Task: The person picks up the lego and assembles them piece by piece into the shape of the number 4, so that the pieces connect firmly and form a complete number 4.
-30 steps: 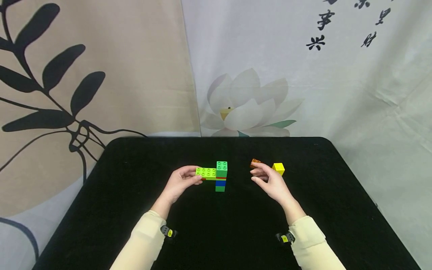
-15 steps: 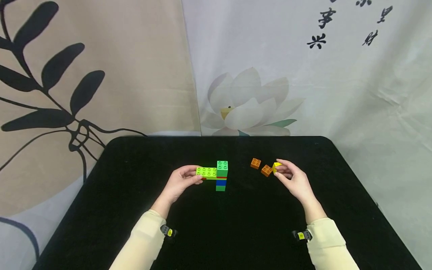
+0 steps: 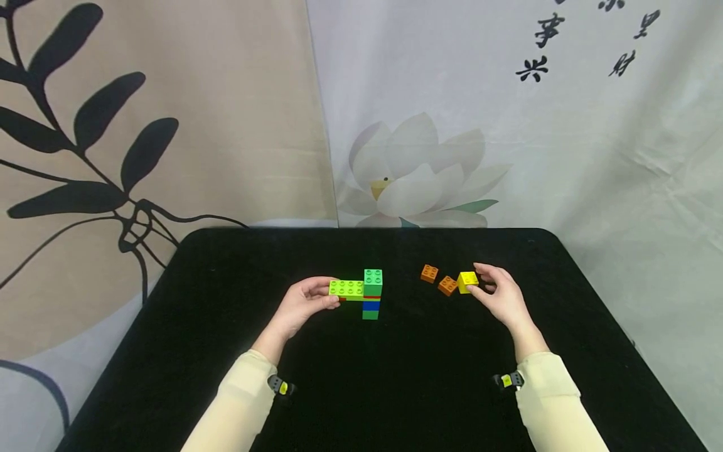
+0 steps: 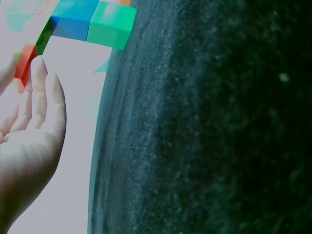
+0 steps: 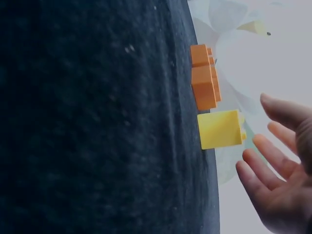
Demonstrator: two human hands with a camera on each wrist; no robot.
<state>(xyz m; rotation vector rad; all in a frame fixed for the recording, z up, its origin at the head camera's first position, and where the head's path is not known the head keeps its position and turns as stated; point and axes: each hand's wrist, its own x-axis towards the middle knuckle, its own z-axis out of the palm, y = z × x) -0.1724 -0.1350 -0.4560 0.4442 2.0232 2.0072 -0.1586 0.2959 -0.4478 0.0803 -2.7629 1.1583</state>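
Observation:
My left hand [image 3: 299,307] pinches the end of a lime-green eight-stud-style toy brick [image 3: 346,289], with a red piece beneath it. This brick joins a small tower topped by a green brick [image 3: 373,284], with a blue brick [image 3: 371,306] and another green brick [image 4: 112,24] lower down. My right hand [image 3: 504,302] is beside a yellow brick [image 5: 220,129], on its right. In the right wrist view its fingers are spread and apart from the yellow brick. Studs show on the yellow brick's top.
Two orange bricks [image 3: 429,274] lie left of the yellow one, on the black table [image 3: 226,263]. A printed curtain [image 3: 254,125] hangs behind the table's far edge.
My right hand moved right from over the orange bricks, took hold of the yellow brick, then let go. The yellow brick sits at a different angle. The left hand kept still.

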